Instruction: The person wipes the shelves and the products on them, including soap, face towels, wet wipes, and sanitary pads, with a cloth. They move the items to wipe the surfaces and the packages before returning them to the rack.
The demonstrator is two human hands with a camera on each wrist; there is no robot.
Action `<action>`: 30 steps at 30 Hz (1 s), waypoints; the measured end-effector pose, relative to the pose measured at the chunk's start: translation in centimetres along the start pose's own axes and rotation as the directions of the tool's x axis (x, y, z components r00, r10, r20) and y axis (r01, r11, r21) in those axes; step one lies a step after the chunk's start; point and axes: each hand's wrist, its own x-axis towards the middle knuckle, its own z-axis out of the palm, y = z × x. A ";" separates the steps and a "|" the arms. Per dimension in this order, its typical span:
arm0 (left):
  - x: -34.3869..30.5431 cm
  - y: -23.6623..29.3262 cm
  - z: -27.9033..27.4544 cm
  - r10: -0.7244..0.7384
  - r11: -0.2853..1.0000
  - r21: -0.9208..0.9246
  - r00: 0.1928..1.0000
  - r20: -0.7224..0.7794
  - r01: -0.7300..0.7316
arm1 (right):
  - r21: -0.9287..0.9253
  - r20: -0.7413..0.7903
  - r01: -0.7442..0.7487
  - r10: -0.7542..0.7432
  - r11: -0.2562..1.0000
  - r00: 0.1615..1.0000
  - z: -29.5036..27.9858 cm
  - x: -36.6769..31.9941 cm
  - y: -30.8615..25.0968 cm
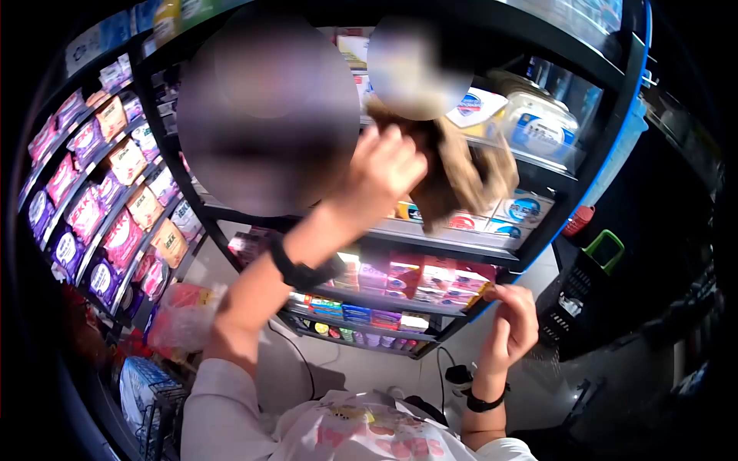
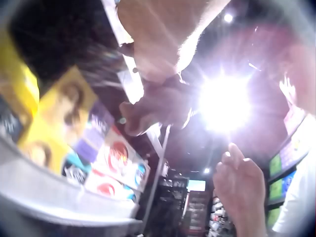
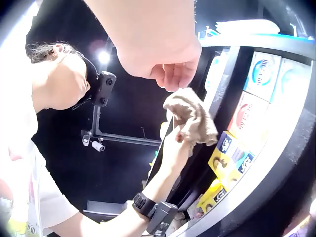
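Note:
My left hand [image 1: 383,170] grips a brown cloth [image 1: 461,170] in front of the middle shelf, its fingers curled round the near end. Crumpled folds of the cloth hang to the right, partly over small boxes [image 1: 526,207]. In the right wrist view the cloth [image 3: 193,117] droops from the left hand [image 3: 174,150], next to the boxed goods. My right hand [image 1: 510,326] is raised at the shelf's right end, fingers loosely bent with nothing in them. Its fingertips are close by the pink boxes [image 1: 438,276] of the lower shelf in the head view.
A clear plastic tub [image 1: 542,127] stands on the upper shelf at the right. Bagged packs [image 1: 123,234] fill a rack on the left. Black baskets [image 1: 573,296] stand at the right, and a cable [image 1: 307,361] crosses the floor. Two blurred discs cover part of the head view.

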 end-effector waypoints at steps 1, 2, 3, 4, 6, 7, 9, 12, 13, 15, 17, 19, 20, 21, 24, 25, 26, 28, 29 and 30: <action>-0.6 2.3 1.5 -0.016 1.000 -0.018 0.985 0.173 0.019 | -0.056 0.047 -0.007 0.009 0.998 0.999 -0.2 0.1 0.6; -1.1 4.3 3.2 -0.094 0.994 -0.051 0.989 0.113 0.101 | -0.086 0.088 -0.017 0.024 0.996 0.996 -0.6 0.3 1.1; -1.0 5.7 4.4 -0.177 0.980 -0.085 0.983 0.057 0.181 | -0.112 0.131 -0.026 0.041 0.993 0.991 -0.9 0.6 1.4; -0.4 6.3 4.7 -0.169 0.981 -0.098 0.985 -0.023 0.166 | -0.167 0.177 -0.069 0.098 0.984 0.979 -1.6 1.1 1.0; 0.8 7.2 5.2 -0.229 0.959 -0.180 0.972 -0.045 0.218 | -0.279 0.164 0.009 0.039 0.960 0.986 -2.3 2.2 1.7; 1.5 7.2 5.5 -0.238 0.955 -0.206 0.966 -0.101 0.214 | -0.364 0.176 0.130 -0.069 0.922 0.982 -2.3 3.4 2.0; 2.2 7.0 6.1 -0.253 0.947 -0.215 0.966 -0.047 0.237 | -0.432 0.231 0.179 -0.083 0.884 0.969 -1.8 5.0 2.2; 2.6 7.0 6.3 -0.267 0.959 -0.113 0.962 -0.050 0.260 | -0.321 0.387 0.273 -0.137 0.907 0.912 0.7 5.9 2.6; 2.6 6.7 6.2 -0.248 0.968 -0.065 0.967 -0.060 0.244 | -0.286 0.442 0.296 -0.149 0.911 0.885 1.9 6.0 2.4; 2.9 6.3 4.5 -0.271 0.961 -0.046 0.962 0.037 0.273 | -0.258 0.440 0.191 -0.061 0.947 0.896 3.6 5.3 3.0; 2.5 5.3 4.0 -0.278 0.959 -0.049 0.959 0.051 0.281 | -0.253 0.418 0.197 -0.076 0.947 0.905 4.6 5.3 2.0; 2.1 4.8 3.0 -0.326 0.932 -0.147 0.943 0.064 0.332 | -0.321 0.397 0.211 -0.071 0.923 0.915 5.3 4.6 2.0; 1.8 4.8 2.9 -0.339 0.932 -0.111 0.938 0.064 0.345 | -0.374 0.409 0.187 -0.019 0.908 0.912 5.6 4.1 3.0; 1.5 4.6 2.8 -0.330 0.937 -0.092 0.940 0.080 0.337 | -0.447 0.400 0.183 0.013 0.875 0.916 5.8 4.0 3.7; 1.1 4.3 2.3 -0.361 0.928 -0.051 0.926 0.106 0.368 | -0.641 0.252 0.183 -0.020 0.746 0.967 4.4 4.3 5.5; 1.2 4.2 2.3 -0.347 0.933 -0.073 0.936 0.067 0.351 | -0.648 0.212 0.172 -0.041 0.742 0.976 4.0 4.8 6.3; 1.5 4.6 2.0 -0.364 0.922 -0.099 0.924 0.114 0.375 | -0.629 0.205 0.206 -0.095 0.749 0.974 3.3 5.4 7.3; 2.2 5.7 1.2 -0.350 0.923 -0.120 0.927 0.137 0.366 | -0.538 0.182 0.288 -0.224 0.792 0.957 2.1 5.9 7.8; 2.8 6.0 0.7 -0.332 0.915 -0.160 0.916 0.224 0.370 | -0.456 0.210 0.330 -0.261 0.827 0.942 1.7 5.8 7.1; 3.4 6.4 0.6 -0.331 0.907 -0.185 0.912 0.244 0.378 | -0.375 0.218 0.304 -0.236 0.876 0.947 1.7 5.4 6.8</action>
